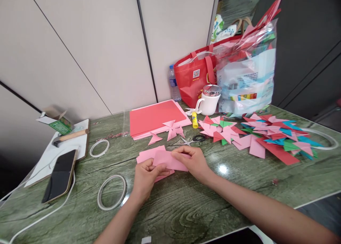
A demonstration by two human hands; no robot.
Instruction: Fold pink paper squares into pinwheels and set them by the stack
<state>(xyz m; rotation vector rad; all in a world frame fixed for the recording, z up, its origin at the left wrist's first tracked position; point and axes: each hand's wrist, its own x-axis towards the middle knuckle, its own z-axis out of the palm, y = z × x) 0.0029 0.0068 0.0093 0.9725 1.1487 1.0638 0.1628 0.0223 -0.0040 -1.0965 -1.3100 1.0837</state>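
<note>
Between my two hands is a pink paper rectangle (168, 158), held just above the table. My left hand (146, 176) pinches its left end with thumb and fingers. At the other end, my right hand (193, 162) grips the paper, thumb on top. More pink paper pieces (149, 153) lie beneath it on the table. Just beyond my hands are several pink folded paper shapes (172, 130) and a pair of scissors (188, 141) with black handles. Behind them rests a stack of red and pink sheets (157, 118).
Piles of folded coloured paper (223, 130) spread to the right. A yellow glue stick (194, 120), white mug (209, 103), red bag (189, 84) and clear plastic bag (246, 80) stand behind. On the left are tape rolls (99, 198), a phone (60, 175) and a hammer (70, 135).
</note>
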